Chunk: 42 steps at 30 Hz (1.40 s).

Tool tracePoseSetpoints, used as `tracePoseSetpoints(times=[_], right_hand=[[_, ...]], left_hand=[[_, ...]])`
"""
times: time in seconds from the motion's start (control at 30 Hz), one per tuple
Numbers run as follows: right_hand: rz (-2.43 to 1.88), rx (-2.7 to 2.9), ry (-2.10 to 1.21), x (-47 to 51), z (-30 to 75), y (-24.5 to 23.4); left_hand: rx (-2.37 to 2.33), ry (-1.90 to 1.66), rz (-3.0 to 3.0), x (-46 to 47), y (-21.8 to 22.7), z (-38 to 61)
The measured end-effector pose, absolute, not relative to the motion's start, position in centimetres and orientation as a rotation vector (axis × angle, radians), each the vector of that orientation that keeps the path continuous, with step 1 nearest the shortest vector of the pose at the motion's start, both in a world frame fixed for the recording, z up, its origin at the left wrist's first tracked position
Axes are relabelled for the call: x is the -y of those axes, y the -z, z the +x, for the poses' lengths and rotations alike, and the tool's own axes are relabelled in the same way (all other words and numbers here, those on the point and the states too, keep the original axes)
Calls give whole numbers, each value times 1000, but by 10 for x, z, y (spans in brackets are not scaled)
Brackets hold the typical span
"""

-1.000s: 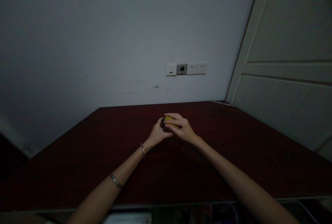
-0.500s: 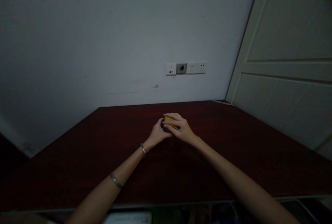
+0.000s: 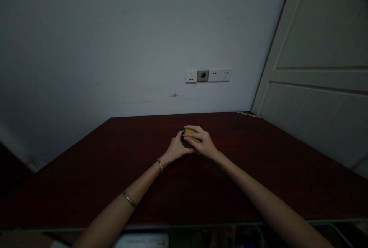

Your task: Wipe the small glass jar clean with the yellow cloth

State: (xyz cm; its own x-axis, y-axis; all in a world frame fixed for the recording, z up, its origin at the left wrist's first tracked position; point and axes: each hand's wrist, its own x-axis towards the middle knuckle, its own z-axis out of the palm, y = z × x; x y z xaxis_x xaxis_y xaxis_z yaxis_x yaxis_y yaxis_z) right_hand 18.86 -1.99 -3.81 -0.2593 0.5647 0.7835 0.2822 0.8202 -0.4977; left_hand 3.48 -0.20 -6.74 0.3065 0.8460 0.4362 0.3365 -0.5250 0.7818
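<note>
Both hands meet over the middle of the dark red tabletop [image 3: 161,186]. My left hand [image 3: 176,147] curls around the left side of a small dark, rounded object [image 3: 186,143], thumb towards me. Most of that object is hidden, so its kind cannot be made out. My right hand [image 3: 203,140] is closed on a small yellow piece [image 3: 190,131], with fingers laid across it. The yellow piece rests against or over the dark object; it is too dim to tell whether it is a sponge or a lid. Two silvery bands circle my left wrist and forearm.
A pale wall [image 3: 138,41] with a row of sockets and switches [image 3: 208,76] rises behind the table. To the right stands a panelled door [image 3: 319,75]. Below the front edge, a white device [image 3: 140,240] and dim clutter show. A flat strip [image 3: 247,114] lies at the far right corner.
The whole view has shifted slightly to the right in the picture. Both hands keep nearly the same grip and position, with a little more of the dark object showing.
</note>
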Motion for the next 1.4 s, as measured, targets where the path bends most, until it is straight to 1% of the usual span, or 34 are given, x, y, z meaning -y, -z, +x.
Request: tracePoseSetpoints(times=[0.13, 0.27, 0.33, 0.47, 0.57, 0.67, 0.87, 1.07, 1.23, 1.4], right_hand=[[-590, 2013, -180, 25, 189, 36], [-711, 1883, -219, 20, 188, 39], [-764, 1805, -314, 16, 187, 40], [-798, 1592, -618, 7, 189, 39], [-836, 1397, -828, 2, 192, 39], [-839, 1287, -913, 0, 193, 40], [-808, 1266, -924, 1, 190, 44], [-663, 1489, -989, 5, 197, 43], [-639, 1744, -829, 8, 199, 48], [-683, 1769, -696, 8, 193, 55]], left_hand=[[-1029, -1153, 1981, 1, 69, 34], [-1021, -1167, 2021, 5, 65, 36], [-1030, -1155, 2062, 7, 63, 37], [-1029, -1100, 2056, 7, 63, 36], [-967, -1125, 1950, 4, 64, 36], [-866, -1160, 1769, 2, 62, 39], [-792, -1156, 1488, 6, 57, 41], [-785, -1081, 1313, 5, 57, 35], [-756, -1025, 1275, 3, 55, 31], [-754, -962, 1281, 2, 53, 28]])
